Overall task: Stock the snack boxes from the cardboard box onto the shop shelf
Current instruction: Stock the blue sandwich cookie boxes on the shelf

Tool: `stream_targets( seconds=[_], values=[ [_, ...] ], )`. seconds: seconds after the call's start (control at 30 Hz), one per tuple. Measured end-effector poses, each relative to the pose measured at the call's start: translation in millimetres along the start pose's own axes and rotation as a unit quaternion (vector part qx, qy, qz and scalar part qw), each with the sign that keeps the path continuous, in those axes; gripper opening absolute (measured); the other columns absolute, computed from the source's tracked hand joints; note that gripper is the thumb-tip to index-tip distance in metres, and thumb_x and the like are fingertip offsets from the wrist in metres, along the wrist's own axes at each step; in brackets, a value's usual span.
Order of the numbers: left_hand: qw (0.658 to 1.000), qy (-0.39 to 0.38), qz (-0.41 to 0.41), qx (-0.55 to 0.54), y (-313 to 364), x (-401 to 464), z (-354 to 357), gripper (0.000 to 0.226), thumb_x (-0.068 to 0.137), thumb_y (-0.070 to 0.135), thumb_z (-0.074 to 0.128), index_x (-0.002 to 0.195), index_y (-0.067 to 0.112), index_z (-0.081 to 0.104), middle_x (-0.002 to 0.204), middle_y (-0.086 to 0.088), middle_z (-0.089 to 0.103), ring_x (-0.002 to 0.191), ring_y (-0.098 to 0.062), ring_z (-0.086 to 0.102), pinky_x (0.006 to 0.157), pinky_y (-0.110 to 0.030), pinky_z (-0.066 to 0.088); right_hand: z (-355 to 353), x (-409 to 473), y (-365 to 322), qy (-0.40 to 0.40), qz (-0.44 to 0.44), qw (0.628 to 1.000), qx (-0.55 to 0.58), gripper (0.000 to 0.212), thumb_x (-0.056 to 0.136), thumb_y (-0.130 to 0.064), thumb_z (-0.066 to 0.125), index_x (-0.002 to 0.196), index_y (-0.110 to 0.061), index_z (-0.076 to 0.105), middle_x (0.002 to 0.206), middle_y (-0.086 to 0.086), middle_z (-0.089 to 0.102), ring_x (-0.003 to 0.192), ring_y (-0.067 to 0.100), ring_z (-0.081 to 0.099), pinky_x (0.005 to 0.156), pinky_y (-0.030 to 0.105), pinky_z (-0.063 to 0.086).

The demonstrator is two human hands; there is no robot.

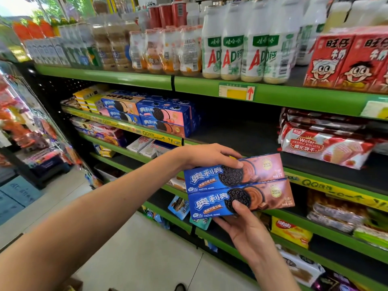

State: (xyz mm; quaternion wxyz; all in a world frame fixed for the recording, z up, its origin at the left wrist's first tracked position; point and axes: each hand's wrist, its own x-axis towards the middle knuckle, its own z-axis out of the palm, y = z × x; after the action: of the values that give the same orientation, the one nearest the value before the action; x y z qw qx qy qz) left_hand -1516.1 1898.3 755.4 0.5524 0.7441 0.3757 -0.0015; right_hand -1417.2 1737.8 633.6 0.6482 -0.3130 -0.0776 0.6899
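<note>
Two blue-and-brown cookie snack boxes are stacked one above the other in front of the shelf. My left hand (212, 154) grips the upper snack box (262, 172) from above. My right hand (243, 223) holds the lower snack box (270, 198) from below, thumb on its front. Both boxes hover just before the green edge of the second shelf (336, 186), beside a dark bare stretch of that shelf (241, 135). Matching blue snack boxes (165, 116) stand stacked on the shelf to the left. A corner of the cardboard box (73, 284) shows at the bottom left.
Red-and-white wafer packs (327, 148) lie on the same shelf to the right. Drink bottles (243, 45) and red milk cartons (344, 59) fill the shelf above. Lower shelves hold more snack packs, among them a yellow one (291, 232). A rack of goods (27, 127) stands at the left across tiled floor (136, 248).
</note>
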Motion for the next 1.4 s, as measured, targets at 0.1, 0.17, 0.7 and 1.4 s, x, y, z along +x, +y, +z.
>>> stream_targets(
  seconds=[0.1, 0.17, 0.7, 1.4],
  values=[
    [1.0, -0.003, -0.016, 0.019, 2.9, 1.9, 0.8, 0.054, 0.084, 0.042, 0.071, 0.133, 0.026, 0.056, 0.109, -0.003, 0.074, 0.096, -0.026, 0.072, 0.09, -0.048, 0.056, 0.5, -1.4, -0.5, 0.006, 0.002, 1.0, 0.009, 0.054, 0.071, -0.009, 0.072, 0.123, -0.003, 0.058, 0.115, 0.025, 0.068, 0.095, 0.035, 0.07, 0.079, 0.053, 0.057],
    [0.999, -0.01, -0.023, 0.029, 3.7, 3.3, 1.9, 0.055, 0.086, 0.043, 0.069, 0.136, 0.026, 0.053, 0.113, -0.004, 0.072, 0.099, -0.027, 0.071, 0.093, -0.05, 0.054, 0.7, -2.4, -1.0, 0.009, 0.003, 1.0, 0.017, 0.053, 0.07, -0.009, 0.073, 0.121, -0.004, 0.059, 0.115, 0.024, 0.068, 0.094, 0.034, 0.07, 0.077, 0.052, 0.058],
    [0.99, -0.12, -0.073, 0.026, 9.3, 10.0, -4.3, 0.046, 0.077, 0.034, 0.073, 0.113, 0.019, 0.049, 0.099, -0.008, 0.072, 0.09, -0.03, 0.069, 0.088, -0.05, 0.054, -12.0, 2.1, -10.8, -0.058, 0.025, 0.998, 0.022, 0.049, 0.069, -0.003, 0.064, 0.118, -0.002, 0.064, 0.125, 0.024, 0.063, 0.112, 0.042, 0.06, 0.087, 0.057, 0.053],
    [0.988, -0.143, -0.013, -0.062, 6.7, 3.3, -0.4, 0.038, 0.091, 0.034, 0.063, 0.129, 0.04, 0.058, 0.131, -0.003, 0.063, 0.113, -0.027, 0.064, 0.092, -0.041, 0.055, -19.7, 3.9, -0.4, -0.034, -0.02, 0.999, 0.033, 0.045, 0.057, 0.021, 0.044, 0.088, 0.001, 0.07, 0.093, 0.02, 0.069, 0.091, 0.036, 0.067, 0.096, 0.053, 0.046]
  ],
)
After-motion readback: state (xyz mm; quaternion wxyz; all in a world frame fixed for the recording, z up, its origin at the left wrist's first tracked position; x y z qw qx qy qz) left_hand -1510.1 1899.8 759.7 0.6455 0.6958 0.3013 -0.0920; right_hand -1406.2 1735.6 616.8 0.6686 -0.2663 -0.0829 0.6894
